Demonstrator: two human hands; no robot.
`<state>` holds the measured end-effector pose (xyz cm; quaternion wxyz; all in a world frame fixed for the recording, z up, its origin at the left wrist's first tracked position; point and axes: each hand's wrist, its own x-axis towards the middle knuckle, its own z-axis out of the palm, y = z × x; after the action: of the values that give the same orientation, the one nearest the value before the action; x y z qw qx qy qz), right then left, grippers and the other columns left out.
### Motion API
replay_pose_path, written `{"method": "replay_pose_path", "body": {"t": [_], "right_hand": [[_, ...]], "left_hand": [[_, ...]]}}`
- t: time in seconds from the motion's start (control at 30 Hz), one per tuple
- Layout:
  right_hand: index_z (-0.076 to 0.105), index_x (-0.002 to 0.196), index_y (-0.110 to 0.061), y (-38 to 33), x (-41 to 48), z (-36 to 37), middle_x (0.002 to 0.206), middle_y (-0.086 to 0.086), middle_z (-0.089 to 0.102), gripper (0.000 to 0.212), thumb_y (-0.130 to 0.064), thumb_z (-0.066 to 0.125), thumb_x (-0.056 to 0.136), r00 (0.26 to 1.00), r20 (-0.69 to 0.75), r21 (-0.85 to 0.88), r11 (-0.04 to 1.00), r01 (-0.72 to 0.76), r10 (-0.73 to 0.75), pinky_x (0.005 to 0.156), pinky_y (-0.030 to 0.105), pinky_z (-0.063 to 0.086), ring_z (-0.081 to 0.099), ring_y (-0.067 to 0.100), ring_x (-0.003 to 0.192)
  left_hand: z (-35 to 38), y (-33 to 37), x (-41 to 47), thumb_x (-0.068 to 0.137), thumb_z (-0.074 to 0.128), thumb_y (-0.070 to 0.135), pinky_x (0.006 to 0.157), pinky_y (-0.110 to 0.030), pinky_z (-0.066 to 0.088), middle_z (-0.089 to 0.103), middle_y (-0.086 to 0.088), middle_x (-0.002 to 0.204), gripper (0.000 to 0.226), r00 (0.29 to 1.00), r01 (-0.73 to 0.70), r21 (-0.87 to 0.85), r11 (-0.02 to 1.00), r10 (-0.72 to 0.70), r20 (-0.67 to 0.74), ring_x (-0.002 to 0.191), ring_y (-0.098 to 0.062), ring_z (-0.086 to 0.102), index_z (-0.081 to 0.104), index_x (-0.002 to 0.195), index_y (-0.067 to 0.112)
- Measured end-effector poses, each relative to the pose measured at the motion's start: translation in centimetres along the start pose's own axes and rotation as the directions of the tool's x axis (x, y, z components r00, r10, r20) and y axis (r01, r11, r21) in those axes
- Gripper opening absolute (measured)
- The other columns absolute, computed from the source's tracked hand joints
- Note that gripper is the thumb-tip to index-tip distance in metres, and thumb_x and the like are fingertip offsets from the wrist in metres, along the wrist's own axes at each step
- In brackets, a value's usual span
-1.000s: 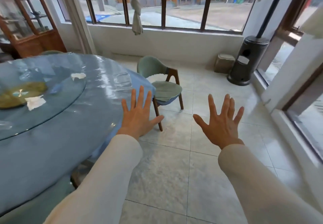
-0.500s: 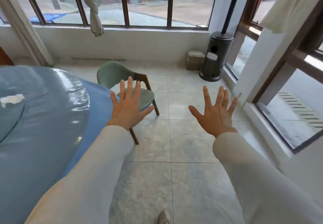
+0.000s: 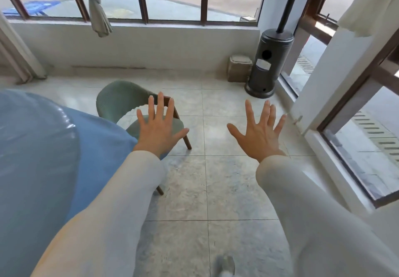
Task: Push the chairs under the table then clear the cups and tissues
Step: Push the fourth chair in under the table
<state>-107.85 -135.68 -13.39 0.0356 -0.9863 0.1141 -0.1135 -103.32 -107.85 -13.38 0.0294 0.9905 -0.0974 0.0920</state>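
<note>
A green padded chair [image 3: 121, 101] with brown wooden legs stands on the tiled floor at the edge of the round table [image 3: 43, 147], its seat partly under the blue cloth. My left hand [image 3: 158, 128] is stretched out in front of the chair's seat, fingers spread, holding nothing. My right hand [image 3: 260, 131] hovers over bare floor to the right of the chair, also spread and empty. Neither hand touches the chair. No cups or tissues are in view.
A dark cylindrical patio heater [image 3: 269, 60] stands in the far right corner beside a small beige box [image 3: 238, 68]. Windows line the far wall and the right side. A knotted curtain [image 3: 96, 6] hangs at the back. My shoe [image 3: 225, 265] shows at the bottom.
The view has swung right and closer to the chair; the table's centre with its tissues has left the frame. Both hands stay spread and empty.
</note>
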Motion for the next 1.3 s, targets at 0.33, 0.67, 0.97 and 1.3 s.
{"method": "replay_pose_path", "body": {"t": [0.33, 0.67, 0.97, 1.3], "right_hand": [[-0.013, 0.155, -0.039, 1.5, 23.0, 8.7, 0.163, 0.02, -0.015, 0.086, -0.084, 0.012, 0.086, 0.996, 0.033, -0.016, 0.997, 0.079, -0.079, 0.115, 0.064, -0.013, -0.015, 0.037, 0.15], [-0.005, 0.157, -0.036, -3.0, 45.6, 14.5, 0.163, 0.023, -0.007, 0.086, -0.082, 0.015, 0.087, 0.967, 0.072, 0.022, 0.97, 0.243, -0.244, 0.116, 0.064, -0.01, -0.011, 0.038, 0.151], [-0.007, 0.157, -0.037, -10.0, 63.7, 21.7, 0.163, 0.023, -0.007, 0.085, -0.082, 0.016, 0.088, 0.931, 0.086, 0.067, 0.935, 0.349, -0.353, 0.116, 0.063, -0.011, -0.011, 0.038, 0.151], [-0.005, 0.156, -0.039, -20.3, 86.3, 25.8, 0.163, 0.023, -0.003, 0.085, -0.081, 0.022, 0.088, 0.907, 0.067, 0.135, 0.905, 0.404, -0.415, 0.116, 0.063, -0.011, -0.007, 0.037, 0.151]], "left_hand": [[7.8, 1.2, 20.5, 0.091, 0.033, 0.078, 0.119, -0.068, 0.0, -0.027, -0.008, 0.166, 0.099, 0.995, 0.086, -0.033, 0.996, -0.084, 0.056, 0.153, -0.036, -0.022, -0.012, 0.161, 0.024], [12.3, -1.0, 39.3, 0.091, 0.03, 0.079, 0.119, -0.068, -0.001, -0.028, -0.008, 0.166, 0.1, 0.96, 0.261, -0.05, 0.964, -0.255, 0.114, 0.153, -0.036, -0.023, -0.015, 0.16, 0.024], [17.6, -7.1, 56.7, 0.09, 0.029, 0.08, 0.118, -0.067, -0.004, -0.034, -0.01, 0.163, 0.101, 0.928, 0.336, 0.006, 0.942, -0.332, 0.169, 0.151, -0.036, -0.027, -0.019, 0.159, 0.024], [21.2, -15.3, 76.7, 0.091, 0.03, 0.078, 0.118, -0.067, -0.003, -0.032, -0.011, 0.164, 0.1, 0.873, 0.465, -0.042, 0.884, -0.45, 0.189, 0.151, -0.037, -0.026, -0.017, 0.16, 0.023]]}}
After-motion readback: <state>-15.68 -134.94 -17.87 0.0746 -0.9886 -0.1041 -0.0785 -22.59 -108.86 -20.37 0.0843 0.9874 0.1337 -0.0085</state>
